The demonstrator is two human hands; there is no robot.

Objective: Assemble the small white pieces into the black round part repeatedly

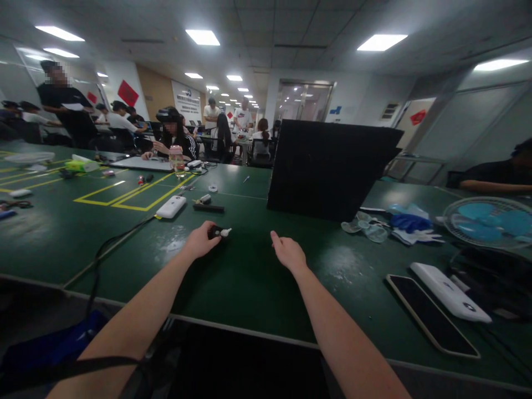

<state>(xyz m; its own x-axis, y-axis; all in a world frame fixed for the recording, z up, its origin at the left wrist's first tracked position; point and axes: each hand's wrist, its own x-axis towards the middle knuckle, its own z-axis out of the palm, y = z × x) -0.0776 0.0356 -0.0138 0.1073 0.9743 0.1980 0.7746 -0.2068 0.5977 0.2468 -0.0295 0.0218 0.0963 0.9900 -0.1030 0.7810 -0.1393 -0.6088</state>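
Note:
Above the green table, my left hand (201, 240) is closed around a small black object with a white nozzle-like tip (226, 232). The tip points right, toward my other hand; the fingers cover part of the dark body, and its kind is unclear. My right hand (290, 252) is a short way to the right, fingers curled and thumb on top pointing forward. Whatever may be inside that hand is hidden from this angle. Just beyond my left hand lie a dark bar (208, 208) and a small light-coloured item (203, 199).
A large black panel (328, 169) stands behind my right hand. To the right are crumpled blue and white gloves (411, 223), a fan (484, 220), a phone (432, 316) and a white power bank (451, 291). Another white device (171, 206) with a cable lies left. People sit across the table.

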